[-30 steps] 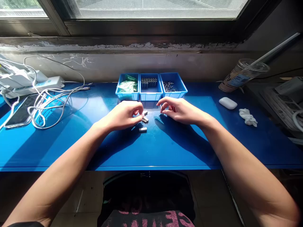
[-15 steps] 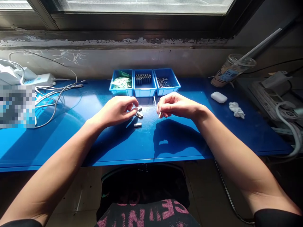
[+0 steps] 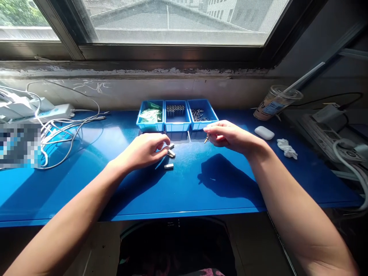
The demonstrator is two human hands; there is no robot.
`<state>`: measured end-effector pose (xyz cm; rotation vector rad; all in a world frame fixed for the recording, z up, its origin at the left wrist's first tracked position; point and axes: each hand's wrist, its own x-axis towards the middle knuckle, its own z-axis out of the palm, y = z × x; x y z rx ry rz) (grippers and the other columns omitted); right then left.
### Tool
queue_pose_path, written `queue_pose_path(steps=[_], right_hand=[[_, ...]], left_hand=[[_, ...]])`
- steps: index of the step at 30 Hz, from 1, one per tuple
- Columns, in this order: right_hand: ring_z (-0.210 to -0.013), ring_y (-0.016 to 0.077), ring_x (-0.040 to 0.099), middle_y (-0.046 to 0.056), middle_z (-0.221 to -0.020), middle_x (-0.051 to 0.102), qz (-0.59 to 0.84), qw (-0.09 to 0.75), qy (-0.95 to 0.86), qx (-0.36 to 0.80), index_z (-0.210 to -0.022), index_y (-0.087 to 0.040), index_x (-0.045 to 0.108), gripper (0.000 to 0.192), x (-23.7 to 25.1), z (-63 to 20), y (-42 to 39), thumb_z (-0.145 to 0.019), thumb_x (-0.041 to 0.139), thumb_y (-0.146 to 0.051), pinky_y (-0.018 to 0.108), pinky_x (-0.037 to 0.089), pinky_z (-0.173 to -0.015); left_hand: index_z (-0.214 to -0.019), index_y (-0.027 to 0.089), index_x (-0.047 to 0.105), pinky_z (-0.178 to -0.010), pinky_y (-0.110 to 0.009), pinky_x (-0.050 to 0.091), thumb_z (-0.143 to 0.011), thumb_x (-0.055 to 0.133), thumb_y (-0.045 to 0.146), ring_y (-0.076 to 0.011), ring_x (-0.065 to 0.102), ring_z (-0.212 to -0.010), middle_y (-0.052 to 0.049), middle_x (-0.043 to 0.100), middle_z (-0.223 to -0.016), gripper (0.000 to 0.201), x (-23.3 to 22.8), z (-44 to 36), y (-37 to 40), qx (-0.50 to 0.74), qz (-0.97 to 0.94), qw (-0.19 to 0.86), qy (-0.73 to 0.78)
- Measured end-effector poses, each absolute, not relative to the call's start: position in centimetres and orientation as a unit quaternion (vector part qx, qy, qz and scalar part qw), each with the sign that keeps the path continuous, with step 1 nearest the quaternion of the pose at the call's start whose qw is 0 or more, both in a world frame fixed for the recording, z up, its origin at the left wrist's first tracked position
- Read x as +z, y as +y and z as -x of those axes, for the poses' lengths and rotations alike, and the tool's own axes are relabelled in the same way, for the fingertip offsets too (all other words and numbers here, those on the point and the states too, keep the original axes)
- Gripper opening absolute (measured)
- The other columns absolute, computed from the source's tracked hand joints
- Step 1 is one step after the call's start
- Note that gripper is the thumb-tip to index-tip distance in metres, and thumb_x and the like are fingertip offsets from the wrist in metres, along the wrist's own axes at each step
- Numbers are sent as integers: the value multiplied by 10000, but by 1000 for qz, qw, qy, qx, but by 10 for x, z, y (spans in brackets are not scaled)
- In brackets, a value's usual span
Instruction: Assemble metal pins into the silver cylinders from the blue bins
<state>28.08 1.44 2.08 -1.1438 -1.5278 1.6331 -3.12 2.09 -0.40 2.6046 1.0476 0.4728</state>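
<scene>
My right hand is closed, pinching a small metal pin that points down from the fingertips. It hovers just in front of the right blue bin, which holds loose dark pins. My left hand is low over the table, fingers curled, thumb and index finger a little apart. Close by its fingertips lie short metal pieces; whether the thumb touches one, I cannot tell. Another metal piece lies nearer the table's front edge.
The middle bin holds upright metal tubes, the left bin green-and-white packets. Tangled white cables and a power strip lie left. On the right are a drink cup, a white case and a crumpled tissue.
My right hand has moved right and nearer to the right bin with the pin, which now tilts. The left hand stays by the metal pieces. The head view has tilted up.
</scene>
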Motion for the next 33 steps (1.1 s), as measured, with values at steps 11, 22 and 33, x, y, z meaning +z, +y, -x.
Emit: queue_pose_path(steps=[11, 22, 33], right_hand=[[-493, 73, 393, -39, -642, 546, 525, 423, -557, 485, -969, -181, 652, 481, 5, -268, 27, -811, 829, -599, 216, 279, -454], [-756, 152, 562, 14, -873, 651, 499, 245, -704, 442, -1127, -206, 706, 456, -14, -254, 22, -958, 670, -628, 271, 445, -642], [-735, 161, 560, 11, -851, 665, 496, 218, -719, 435, -1160, -233, 703, 432, -9, -253, 18, -970, 661, -619, 291, 420, -642]], left_hand=[[-1015, 197, 722, -705, -275, 431, -853, 613, 212, -173, 590, -785, -27, 671, -904, 196, 3, 41, 23, 81, -918, 214, 324], [-1017, 201, 735, -714, -265, 448, -898, 646, 232, -186, 639, -806, -44, 727, -942, 152, 1, 33, 19, 72, -911, 197, 355], [-1099, 224, 772, -716, -243, 442, -903, 650, 201, -151, 637, -794, -31, 758, -1032, 232, 3, 35, 19, 104, -928, 205, 293]])
